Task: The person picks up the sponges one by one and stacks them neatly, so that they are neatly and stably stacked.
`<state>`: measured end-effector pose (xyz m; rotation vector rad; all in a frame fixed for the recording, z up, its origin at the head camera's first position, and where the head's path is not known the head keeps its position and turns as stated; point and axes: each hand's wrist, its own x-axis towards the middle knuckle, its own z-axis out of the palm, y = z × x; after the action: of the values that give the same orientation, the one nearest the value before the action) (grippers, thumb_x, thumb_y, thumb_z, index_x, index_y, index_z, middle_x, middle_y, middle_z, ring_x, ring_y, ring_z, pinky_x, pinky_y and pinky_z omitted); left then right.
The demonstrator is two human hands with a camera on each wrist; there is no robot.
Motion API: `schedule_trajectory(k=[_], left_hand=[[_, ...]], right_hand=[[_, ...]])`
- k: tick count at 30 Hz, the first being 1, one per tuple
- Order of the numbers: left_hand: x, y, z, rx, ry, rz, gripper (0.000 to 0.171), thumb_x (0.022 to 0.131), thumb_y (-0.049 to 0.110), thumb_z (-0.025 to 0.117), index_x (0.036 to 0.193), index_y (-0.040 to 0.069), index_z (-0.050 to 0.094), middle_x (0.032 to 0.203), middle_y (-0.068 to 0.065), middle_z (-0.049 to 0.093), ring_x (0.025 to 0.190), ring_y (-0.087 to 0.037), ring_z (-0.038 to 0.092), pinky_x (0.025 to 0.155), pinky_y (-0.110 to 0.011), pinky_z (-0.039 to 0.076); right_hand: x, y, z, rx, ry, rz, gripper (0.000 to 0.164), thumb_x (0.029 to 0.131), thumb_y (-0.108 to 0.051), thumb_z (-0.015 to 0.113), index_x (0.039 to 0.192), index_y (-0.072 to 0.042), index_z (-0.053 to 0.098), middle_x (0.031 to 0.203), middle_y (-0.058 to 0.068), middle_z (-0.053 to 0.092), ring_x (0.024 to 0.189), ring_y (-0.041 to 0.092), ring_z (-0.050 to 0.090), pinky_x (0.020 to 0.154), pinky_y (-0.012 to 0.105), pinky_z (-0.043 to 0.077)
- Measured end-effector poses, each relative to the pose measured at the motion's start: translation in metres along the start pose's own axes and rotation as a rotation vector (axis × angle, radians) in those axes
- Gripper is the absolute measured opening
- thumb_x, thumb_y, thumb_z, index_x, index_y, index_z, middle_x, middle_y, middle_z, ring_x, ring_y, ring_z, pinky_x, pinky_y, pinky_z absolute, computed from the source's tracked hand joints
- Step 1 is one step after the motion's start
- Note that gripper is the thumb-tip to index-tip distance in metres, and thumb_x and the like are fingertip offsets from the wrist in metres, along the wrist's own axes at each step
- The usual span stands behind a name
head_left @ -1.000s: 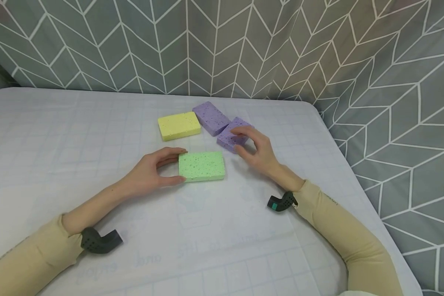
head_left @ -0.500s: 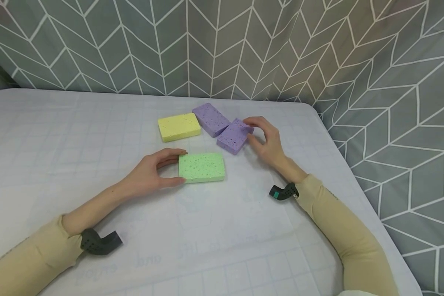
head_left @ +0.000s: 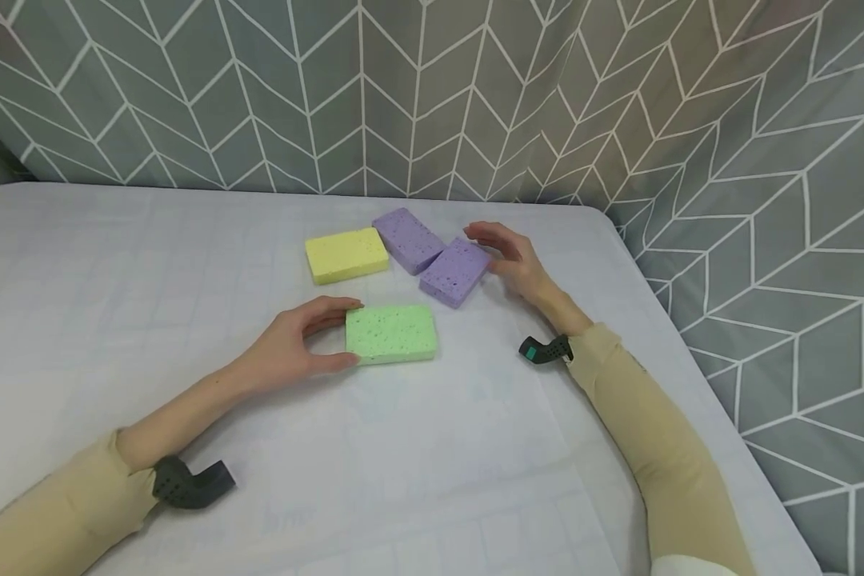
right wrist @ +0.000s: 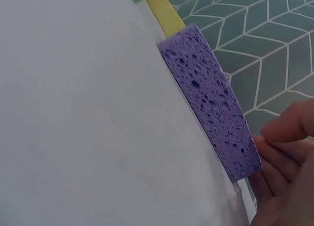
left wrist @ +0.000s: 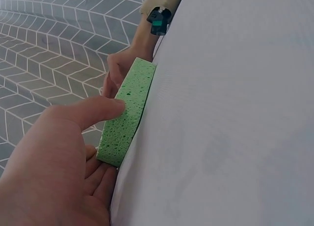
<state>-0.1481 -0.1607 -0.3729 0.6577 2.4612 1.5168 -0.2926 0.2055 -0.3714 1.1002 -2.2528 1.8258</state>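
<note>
A light green sponge (head_left: 391, 334) lies flat on the table, its left end between the thumb and fingers of my left hand (head_left: 302, 342). In the left wrist view my thumb presses on the side of the green sponge (left wrist: 128, 113), with the other fingers round its far corner. My right hand (head_left: 514, 260) is beside the right end of the nearer purple sponge (head_left: 455, 272). Its index finger stands apart from that sponge, and the thumb is near its edge. In the right wrist view a gap shows between my thumb and the purple sponge (right wrist: 211, 103).
A second purple sponge (head_left: 408, 240) touches the nearer one at the back. To its left lies a yellow sponge (head_left: 346, 255). A white cloth covers the table (head_left: 403, 480). A grey patterned curtain (head_left: 374, 96) hangs behind and on the right.
My right hand has moved right from over the nearer purple sponge to its right end, and its fingers have come off the top. My left hand stays at the green sponge.
</note>
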Motion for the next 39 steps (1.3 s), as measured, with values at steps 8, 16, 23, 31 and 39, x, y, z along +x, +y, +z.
schedule_trajectory(k=[8,16,23,31,39], left_hand=[[0.005,0.003,-0.002,0.005,0.013,0.014,0.068,0.081,0.021,0.085,0.142,0.015,0.053,0.143,-0.003,0.055,0.134,-0.024,0.053,0.115,-0.036,0.043],[0.001,-0.001,0.003,-0.018,0.006,-0.016,0.069,0.081,0.019,0.085,0.142,0.015,0.052,0.144,-0.003,0.055,0.134,-0.023,0.052,0.116,-0.035,0.042],[0.001,0.0,0.003,-0.002,0.001,-0.012,0.07,0.081,0.02,0.085,0.142,0.015,0.052,0.144,-0.003,0.054,0.134,-0.023,0.052,0.116,-0.035,0.042],[0.002,0.0,0.003,0.0,-0.005,-0.005,0.07,0.081,0.019,0.084,0.143,0.014,0.051,0.145,-0.004,0.053,0.135,-0.024,0.051,0.116,-0.037,0.042],[0.001,-0.003,0.005,0.004,-0.01,-0.011,0.07,0.081,0.021,0.085,0.143,0.015,0.051,0.145,-0.004,0.054,0.135,-0.024,0.051,0.116,-0.037,0.042]], right_hand=[[0.01,-0.001,-0.011,0.06,-0.1,0.112,0.074,0.066,0.008,0.047,0.14,0.015,0.044,0.142,0.034,0.048,0.136,0.039,0.045,0.122,0.044,0.032],[0.006,-0.001,-0.008,0.021,-0.218,0.207,0.084,0.061,0.017,0.041,0.145,0.01,0.042,0.149,0.027,0.045,0.142,0.031,0.04,0.116,0.027,0.034],[0.005,-0.003,-0.007,-0.049,-0.231,0.219,0.084,0.063,0.022,0.043,0.145,0.006,0.044,0.151,0.022,0.045,0.145,0.029,0.037,0.119,0.028,0.03],[0.005,-0.005,-0.006,-0.106,-0.217,0.226,0.082,0.064,0.02,0.048,0.145,0.006,0.045,0.151,0.021,0.046,0.145,0.029,0.036,0.122,0.033,0.027],[0.002,-0.006,-0.005,-0.104,-0.196,0.257,0.079,0.067,0.026,0.048,0.144,0.006,0.046,0.149,0.021,0.048,0.144,0.029,0.038,0.122,0.035,0.029]])
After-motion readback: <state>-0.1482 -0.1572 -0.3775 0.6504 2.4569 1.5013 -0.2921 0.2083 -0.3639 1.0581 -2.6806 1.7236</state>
